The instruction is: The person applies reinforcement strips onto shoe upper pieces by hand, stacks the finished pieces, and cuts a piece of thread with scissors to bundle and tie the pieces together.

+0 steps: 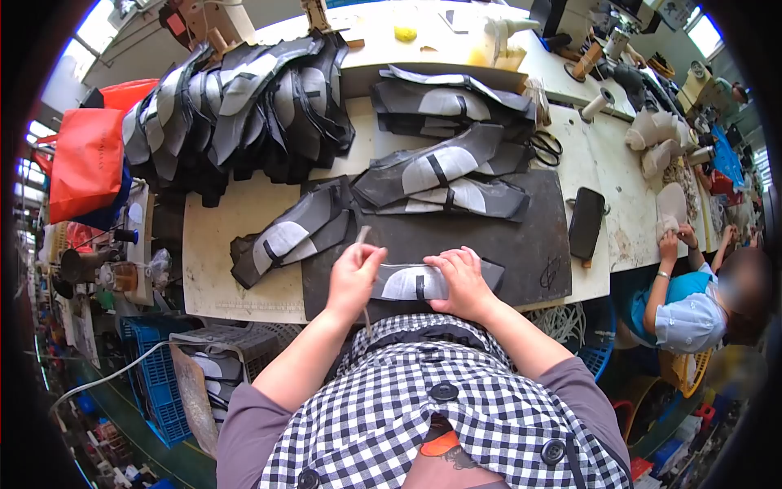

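Bright red, boxy carrier bag [85, 167]: dark lettering [103, 163] is running vertically up its side, too small to read tbh
Dark grey, flat rectangular mat [505, 244]: a dark squiggly mark [548, 274] is sitting near the lower right corner, can't decipher it

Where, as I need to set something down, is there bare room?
The dark mat between the middle stack, the phone and the right hand; also pale tabletop left of the small stack. The back left is crowded by the big pile.

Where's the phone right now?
In the head view, the phone lies right of centre, at the dark mat's right edge, below and right of the scissors.
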Motion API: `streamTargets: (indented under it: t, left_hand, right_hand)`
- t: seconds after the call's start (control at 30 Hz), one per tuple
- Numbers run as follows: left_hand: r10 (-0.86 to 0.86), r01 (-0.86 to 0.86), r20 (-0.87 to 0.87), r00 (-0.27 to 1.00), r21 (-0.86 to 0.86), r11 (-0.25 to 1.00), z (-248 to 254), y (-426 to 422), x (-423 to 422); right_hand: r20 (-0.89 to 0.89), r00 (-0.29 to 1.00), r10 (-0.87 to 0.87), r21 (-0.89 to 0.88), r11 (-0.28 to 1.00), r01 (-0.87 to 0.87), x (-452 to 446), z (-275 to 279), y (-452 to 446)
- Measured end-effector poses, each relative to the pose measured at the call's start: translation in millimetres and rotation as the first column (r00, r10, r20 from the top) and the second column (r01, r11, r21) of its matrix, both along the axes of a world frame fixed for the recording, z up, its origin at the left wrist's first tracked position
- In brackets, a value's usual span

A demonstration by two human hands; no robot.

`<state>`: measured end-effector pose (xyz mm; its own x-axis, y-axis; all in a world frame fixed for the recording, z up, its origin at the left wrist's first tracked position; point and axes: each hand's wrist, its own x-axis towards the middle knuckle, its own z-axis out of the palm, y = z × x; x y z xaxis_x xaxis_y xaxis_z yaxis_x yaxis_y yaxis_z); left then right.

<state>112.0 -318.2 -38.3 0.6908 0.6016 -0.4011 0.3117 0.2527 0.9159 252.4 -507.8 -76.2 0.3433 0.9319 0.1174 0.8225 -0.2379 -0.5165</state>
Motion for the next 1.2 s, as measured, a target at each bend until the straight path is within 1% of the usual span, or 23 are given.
streamTargets:
  t: [0.03, 0.1, 0.13, 0.23, 0.3, 0.33, 0.37, 0.43, 0.5, 0.53, 0.63, 0.67, 0.7, 0.77, 0.8, 0.83, 0.9, 0.93, 1.03, 1.07, 1.1, 1.17, 1.2]
  left_hand:
    - [0.068, -0.068, -0.031, 0.997, -0.005, 0.998, 0, 10, -9]
    - [0.053, -0.054, -0.011, 0.999, -0.095, 0.994, 8, 27, -26]
    - [0.037, -0.039, -0.037, 0.999, -0.060, 0.997, 11, 29, -30]
    - [0.061, -0.043, 0.102, 0.993, -0.170, 0.985, 18, 22, -29]
    - [0.022, 0.025, 0.212, 0.977, -0.216, 0.976, 17, 15, -29]
    - [0.017, 0.045, 0.254, 0.967, -0.236, 0.971, 20, 10, -28]
    - [0.009, 0.071, 0.298, 0.955, -0.256, 0.964, 24, 6, -25]
    - [-0.017, 0.078, 0.277, 0.961, -0.209, 0.975, 27, 0, -19]
    - [-0.068, 0.115, 0.256, 0.964, -0.171, 0.979, 22, -1, -18]
    - [-0.073, 0.115, 0.244, 0.967, -0.164, 0.980, 22, -2, -17]
    - [-0.149, 0.178, 0.222, 0.963, -0.114, 0.977, 22, 1, -20]
    - [-0.183, 0.205, 0.214, 0.960, -0.086, 0.975, 19, 2, -21]
    - [-0.217, 0.234, 0.206, 0.954, -0.057, 0.971, 17, 3, -22]
    - [-0.191, 0.221, 0.215, 0.958, -0.127, 0.967, 14, 4, -23]
    - [-0.178, 0.216, 0.221, 0.959, -0.161, 0.963, 13, 4, -22]
    - [-0.098, 0.115, 0.205, 0.974, -0.071, 0.991, 11, 4, -21]
    - [0.069, -0.091, 0.192, 0.979, 0.107, 0.990, 11, 0, -22]
    - [0.039, -0.056, 0.111, 0.993, 0.156, 0.986, 13, 6, -25]
    - [0.093, -0.085, 0.175, 0.980, -0.055, 0.995, 27, 7, -26]
    - [0.150, -0.098, 0.217, 0.965, -0.236, 0.967, 24, 10, -26]
    - [0.260, -0.163, 0.250, 0.933, -0.350, 0.922, 22, 11, -26]
    - [0.473, -0.257, 0.274, 0.837, -0.568, 0.782, 18, 13, -27]
    - [0.527, -0.253, 0.281, 0.802, -0.640, 0.725, 21, 16, -28]
  right_hand:
    - [0.009, 1.000, 0.028, 0.024, 0.999, -0.028, 5, 16, 5]
    - [0.102, 0.994, 0.026, 0.120, 0.992, -0.038, 29, 61, 18]
    - [0.183, 0.983, -0.035, 0.184, 0.983, 0.000, 47, 79, 25]
    - [0.344, 0.908, -0.241, 0.328, 0.937, 0.124, 86, 118, 58]
    - [0.270, 0.957, -0.106, 0.299, 0.954, 0.021, 86, 119, 73]
    - [0.157, 0.988, -0.013, 0.313, 0.949, -0.037, 74, 116, 81]
    - [-0.160, 0.978, 0.135, 0.269, 0.959, -0.089, 61, 108, 88]
    - [-0.424, 0.888, 0.178, 0.257, 0.964, -0.071, 25, 87, 99]
    - [-0.650, 0.747, 0.140, 0.213, 0.977, 0.002, 2, 79, 108]
    - [-0.676, 0.724, 0.139, 0.204, 0.979, 0.003, -3, 75, 110]
    - [-0.943, 0.331, 0.025, 0.039, 0.999, 0.038, -7, 79, 111]
    - [-0.919, 0.391, 0.044, 0.056, 0.998, 0.018, -6, 77, 110]
    - [-0.867, 0.492, 0.075, 0.091, 0.996, 0.009, -6, 77, 110]
    - [-0.724, 0.678, 0.131, 0.158, 0.987, -0.021, -6, 79, 109]
    - [-0.696, 0.707, 0.125, 0.171, 0.985, -0.005, -6, 78, 109]
    - [-0.666, 0.736, 0.117, 0.185, 0.983, 0.011, -7, 77, 108]
    - [-0.608, 0.789, 0.092, 0.195, 0.980, 0.036, -8, 76, 107]
    - [-0.580, 0.811, 0.074, 0.190, 0.981, 0.047, -10, 76, 107]
    - [-0.519, 0.854, 0.036, 0.184, 0.980, 0.070, -14, 74, 105]
    - [-0.501, 0.865, 0.028, 0.185, 0.980, 0.075, -15, 74, 106]
    - [-0.502, 0.865, 0.012, 0.185, 0.978, 0.093, -16, 72, 106]
    - [-0.505, 0.863, -0.022, 0.185, 0.974, 0.133, -17, 67, 105]
    - [-0.600, 0.799, -0.041, 0.154, 0.974, 0.166, -16, 66, 105]
